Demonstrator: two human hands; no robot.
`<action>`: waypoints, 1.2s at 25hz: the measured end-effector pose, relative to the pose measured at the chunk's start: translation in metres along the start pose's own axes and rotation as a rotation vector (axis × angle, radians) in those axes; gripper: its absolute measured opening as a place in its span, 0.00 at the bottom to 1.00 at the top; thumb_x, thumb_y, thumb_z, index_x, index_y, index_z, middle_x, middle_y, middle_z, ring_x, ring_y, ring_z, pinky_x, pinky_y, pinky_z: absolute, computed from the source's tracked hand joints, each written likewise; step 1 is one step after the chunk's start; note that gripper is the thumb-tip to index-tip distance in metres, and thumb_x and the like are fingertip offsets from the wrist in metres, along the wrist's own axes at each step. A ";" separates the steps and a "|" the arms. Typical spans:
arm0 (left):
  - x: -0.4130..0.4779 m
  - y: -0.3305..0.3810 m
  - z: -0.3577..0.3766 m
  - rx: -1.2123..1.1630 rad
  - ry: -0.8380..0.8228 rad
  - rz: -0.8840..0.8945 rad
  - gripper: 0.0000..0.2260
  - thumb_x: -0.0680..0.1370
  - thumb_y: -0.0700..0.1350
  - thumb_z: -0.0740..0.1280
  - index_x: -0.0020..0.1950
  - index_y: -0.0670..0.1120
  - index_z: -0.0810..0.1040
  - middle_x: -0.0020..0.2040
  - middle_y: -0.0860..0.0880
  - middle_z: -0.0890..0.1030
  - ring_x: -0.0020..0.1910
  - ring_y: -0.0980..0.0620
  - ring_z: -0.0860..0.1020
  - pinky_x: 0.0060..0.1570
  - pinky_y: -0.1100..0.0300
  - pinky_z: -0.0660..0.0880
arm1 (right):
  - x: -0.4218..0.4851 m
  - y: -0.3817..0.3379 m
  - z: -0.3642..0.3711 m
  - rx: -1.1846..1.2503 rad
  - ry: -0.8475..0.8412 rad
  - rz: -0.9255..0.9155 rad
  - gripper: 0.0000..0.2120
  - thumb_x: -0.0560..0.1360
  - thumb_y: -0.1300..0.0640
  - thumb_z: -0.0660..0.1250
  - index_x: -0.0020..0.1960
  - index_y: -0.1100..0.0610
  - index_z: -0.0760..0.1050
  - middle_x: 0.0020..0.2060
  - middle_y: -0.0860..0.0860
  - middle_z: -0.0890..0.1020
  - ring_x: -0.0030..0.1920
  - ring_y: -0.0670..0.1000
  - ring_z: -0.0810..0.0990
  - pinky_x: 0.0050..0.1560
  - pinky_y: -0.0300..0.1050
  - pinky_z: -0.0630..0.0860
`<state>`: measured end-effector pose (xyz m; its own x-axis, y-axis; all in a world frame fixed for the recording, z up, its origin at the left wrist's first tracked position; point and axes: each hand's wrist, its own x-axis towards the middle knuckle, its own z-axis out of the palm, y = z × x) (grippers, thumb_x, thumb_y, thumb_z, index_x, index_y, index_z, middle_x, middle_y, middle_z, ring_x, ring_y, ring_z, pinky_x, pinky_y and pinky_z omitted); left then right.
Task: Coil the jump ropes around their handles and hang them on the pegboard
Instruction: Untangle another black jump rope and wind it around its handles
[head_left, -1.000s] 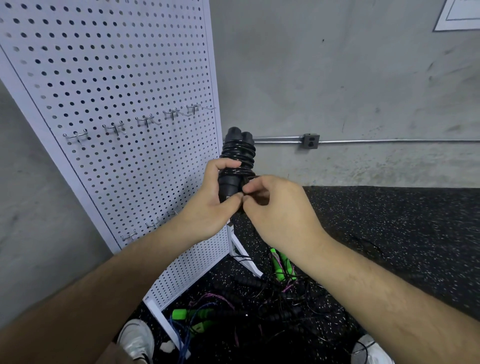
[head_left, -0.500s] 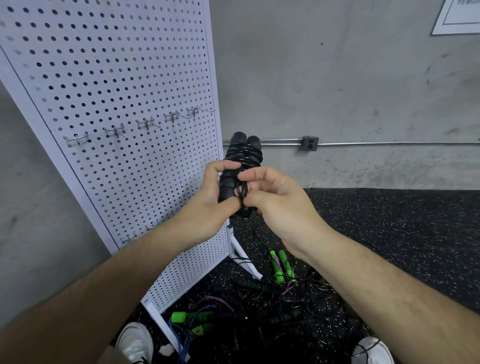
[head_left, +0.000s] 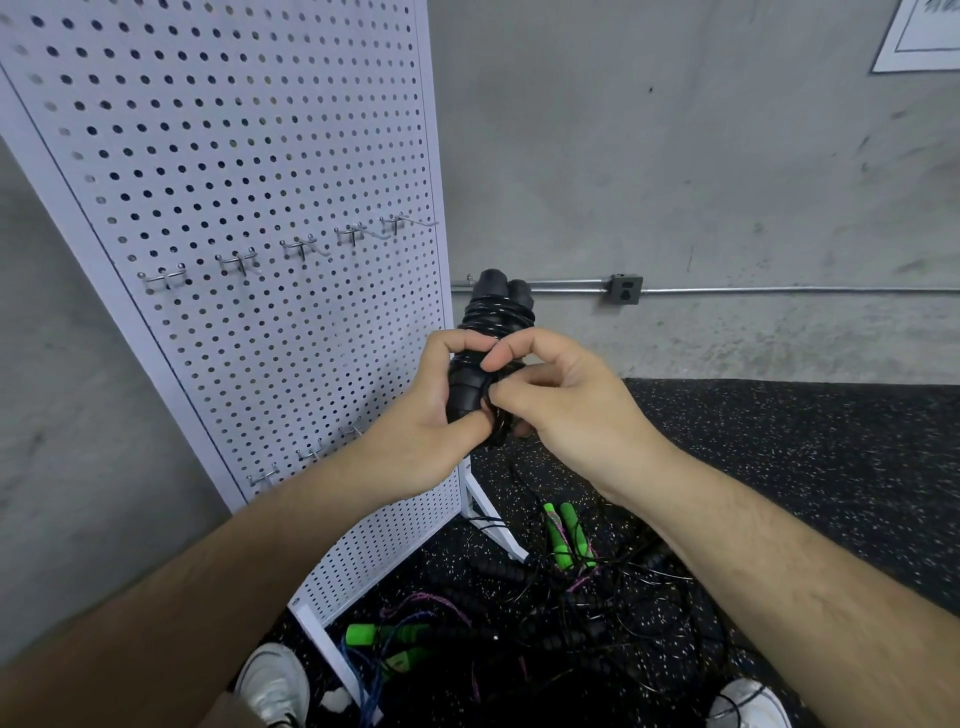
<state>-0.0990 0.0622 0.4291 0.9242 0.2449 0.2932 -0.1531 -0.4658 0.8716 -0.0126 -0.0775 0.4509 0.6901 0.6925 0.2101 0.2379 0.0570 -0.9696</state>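
The left hand (head_left: 431, 410) is gripping the lower half of a black jump rope (head_left: 496, 312), its fingers curling round the two foam handles, which are standing side by side and upright in the air. Glossy black cord is sitting in tight turns around the handles' upper half, just below their rounded tops. The right hand (head_left: 566, 400) is closing in from the other side, thumb and forefinger pinching a small loop of cord against the handles beside the left thumb. The fingers are hiding the cord's end, so it is perhaps being tucked under a turn, but I cannot tell.

The bundle is hanging just right of the white pegboard (head_left: 234, 156), apart from it. A row of metal hooks (head_left: 239, 262) is jutting from the board at mid height.

Below the hands, a tangle of loose jump ropes (head_left: 545, 613) is lying on the speckled black floor (head_left: 779, 441) by the pegboard's foot, a pair of green handles (head_left: 566, 535) showing among them. A white shoe (head_left: 272, 680) is standing at the pile's left edge. A metal conduit (head_left: 753, 290) is running along the concrete wall behind.
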 end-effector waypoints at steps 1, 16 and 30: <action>0.000 0.000 0.000 0.007 -0.008 0.007 0.24 0.79 0.32 0.64 0.65 0.57 0.64 0.52 0.55 0.77 0.50 0.59 0.79 0.60 0.46 0.78 | 0.000 0.000 -0.001 0.005 -0.007 0.007 0.11 0.74 0.68 0.69 0.45 0.52 0.79 0.33 0.57 0.77 0.32 0.53 0.73 0.38 0.50 0.73; 0.006 -0.001 -0.005 -0.162 -0.147 -0.074 0.25 0.70 0.34 0.63 0.64 0.54 0.67 0.51 0.49 0.75 0.45 0.58 0.74 0.49 0.55 0.72 | 0.003 0.020 -0.010 -0.613 0.043 -0.496 0.09 0.76 0.56 0.73 0.54 0.46 0.85 0.44 0.45 0.72 0.41 0.44 0.72 0.39 0.37 0.71; 0.006 -0.025 0.022 0.251 -0.414 -0.216 0.28 0.77 0.49 0.73 0.72 0.53 0.63 0.60 0.55 0.78 0.61 0.61 0.77 0.65 0.62 0.73 | 0.004 0.011 -0.014 -1.008 0.043 -0.546 0.07 0.78 0.54 0.66 0.54 0.47 0.80 0.49 0.43 0.85 0.48 0.51 0.83 0.43 0.45 0.75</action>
<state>-0.0816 0.0569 0.4002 0.9940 0.0253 -0.1065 0.0977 -0.6433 0.7594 0.0025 -0.0841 0.4424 0.3447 0.7261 0.5950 0.9387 -0.2731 -0.2105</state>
